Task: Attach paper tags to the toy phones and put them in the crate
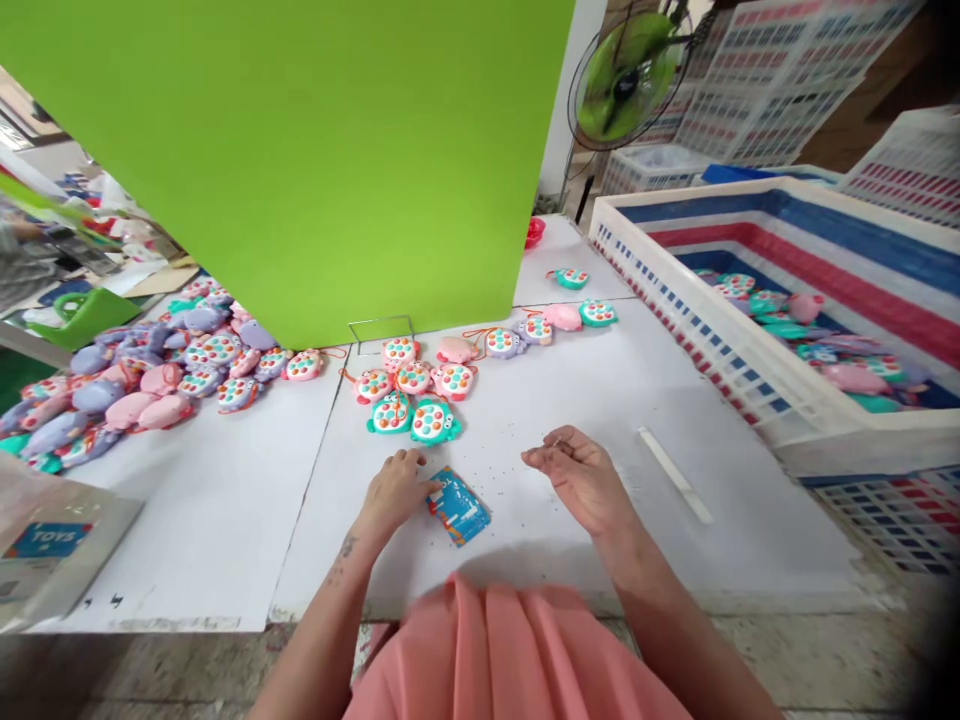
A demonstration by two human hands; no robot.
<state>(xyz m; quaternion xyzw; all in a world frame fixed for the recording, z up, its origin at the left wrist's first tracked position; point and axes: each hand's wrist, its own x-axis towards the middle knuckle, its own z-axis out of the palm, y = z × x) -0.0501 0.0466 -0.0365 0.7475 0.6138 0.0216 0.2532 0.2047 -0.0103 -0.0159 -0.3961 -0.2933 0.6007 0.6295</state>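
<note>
One blue packet [457, 506], slanted toward the lower right, is touched by the relaxed left hand [394, 490]. The right hand [579, 482] is held loosely curled; any grip cannot be told.

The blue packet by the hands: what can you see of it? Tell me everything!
The blue packet is small, flat and roughly rectangular, with a shiny look like plastic or foil. It is mostly blue with white and orange printing, but the words are too small to read. It lies flat and turned at a slant on the white table. The left hand's fingertips touch its upper left edge. A teal toy sits just beyond it, apart from it.
</note>
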